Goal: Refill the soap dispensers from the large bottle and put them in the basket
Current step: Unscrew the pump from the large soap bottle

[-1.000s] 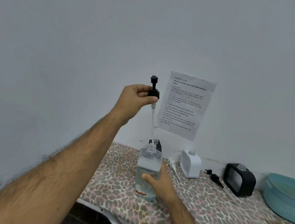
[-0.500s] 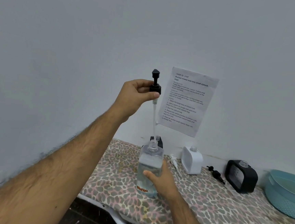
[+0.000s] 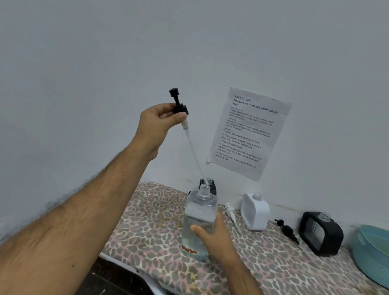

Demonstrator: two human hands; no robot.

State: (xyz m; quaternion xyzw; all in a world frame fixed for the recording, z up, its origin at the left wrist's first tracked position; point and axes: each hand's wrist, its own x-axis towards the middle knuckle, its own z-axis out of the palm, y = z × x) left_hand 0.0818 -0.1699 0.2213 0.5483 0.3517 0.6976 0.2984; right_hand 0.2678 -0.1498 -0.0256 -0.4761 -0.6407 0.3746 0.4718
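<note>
My left hand [image 3: 158, 123] is raised and grips a black pump head [image 3: 179, 106]; its long clear tube slants down to the mouth of the large clear bottle [image 3: 197, 220]. My right hand [image 3: 216, 238] holds that bottle upright on the table, and liquid fills about half of it. Behind the bottle a black dispenser [image 3: 211, 186] is mostly hidden. A white dispenser [image 3: 254, 212] and another black dispenser [image 3: 321, 233] stand open-topped near the wall. The teal basket [image 3: 381, 255] sits at the far right.
A white pump [image 3: 230, 211] and a black pump [image 3: 286, 229] lie loose on the leopard-print table cover [image 3: 272, 271]. A printed sheet [image 3: 248, 133] is taped to the grey wall. The table's near-left edge drops to a dark floor.
My left hand has lifted the pump head higher and swung it left, so the tube now slants with only its tip at the bottle's mouth. My right hand still holds the bottle.
</note>
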